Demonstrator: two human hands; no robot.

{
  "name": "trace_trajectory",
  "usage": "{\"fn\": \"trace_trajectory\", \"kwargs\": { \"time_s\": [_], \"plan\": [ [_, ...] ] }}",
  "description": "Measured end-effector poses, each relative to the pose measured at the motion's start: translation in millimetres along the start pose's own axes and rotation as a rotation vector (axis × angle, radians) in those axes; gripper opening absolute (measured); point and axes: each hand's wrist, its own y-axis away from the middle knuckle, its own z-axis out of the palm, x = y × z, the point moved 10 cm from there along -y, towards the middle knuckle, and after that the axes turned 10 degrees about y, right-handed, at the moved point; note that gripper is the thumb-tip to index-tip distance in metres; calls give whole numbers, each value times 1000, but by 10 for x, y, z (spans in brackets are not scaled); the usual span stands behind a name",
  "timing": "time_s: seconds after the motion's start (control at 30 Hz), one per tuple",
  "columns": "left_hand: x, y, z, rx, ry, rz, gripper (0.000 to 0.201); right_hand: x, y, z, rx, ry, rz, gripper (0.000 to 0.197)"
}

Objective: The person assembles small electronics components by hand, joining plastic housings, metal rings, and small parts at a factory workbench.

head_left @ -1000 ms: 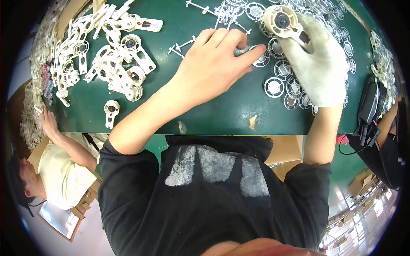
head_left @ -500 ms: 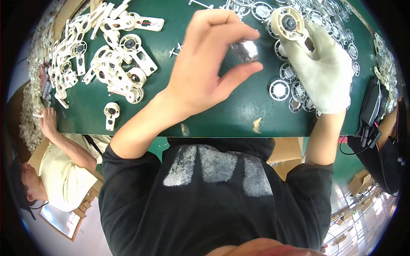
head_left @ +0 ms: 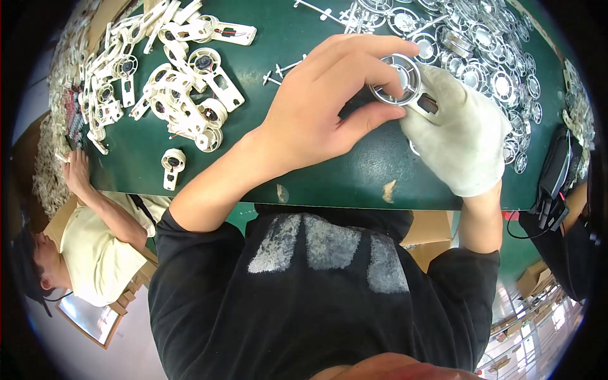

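Observation:
My left hand (head_left: 310,111) is bare, its thumb and fingers closed round the edge of a chrome ring (head_left: 415,79) with spokes. The ring lies against the round end of a cream plastic housing (head_left: 420,109), covering most of that end. My right hand (head_left: 462,136), in a pale work glove, grips the housing; its slotted handle shows between the gloved fingers. Beside and beyond the glove spreads a heap of similar chrome rings (head_left: 503,87). Several more cream housings (head_left: 225,92) with black round parts and thin wires lie in a pile to the left.
One cream housing (head_left: 171,179) lies apart near the front edge of the green table (head_left: 329,180). Thin chrome sprues (head_left: 320,12) lie at the back. At far left a co-worker's hand (head_left: 77,172) rests by the table. A black bag-like object (head_left: 552,174) is at the right edge.
My hands have come together, the left moving right and the right moving left and down. The chrome ring, formerly apart in my left hand, now meets the housing's round end.

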Motion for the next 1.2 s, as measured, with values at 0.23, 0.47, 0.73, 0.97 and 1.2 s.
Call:
{"fn": "trace_trajectory", "kwargs": {
  "time_s": [0.23, 0.47, 0.73, 0.97, 1.2],
  "plan": [
    [-8, -14, 6, -111, 126, -167, 61, 51, 10, 205, -377, -827, 194, 37],
    [54, -70, -11, -66, 253, -118, 51, -87, -42, 255, -307, -729, 52, 29],
    [-31, -147, -103, -107, 201, -257, 27, -92, 26, 252, -163, -331, -6, 29],
    [-905, -616, -1611, 470, 370, -552, 30, 23, -33, -41, 110, -625, 35, 42],
    [-819, -270, -1974, -215, -1290, -771, 40, -11, -57, 5, 102, -603, -63, 31]
  ]
}}
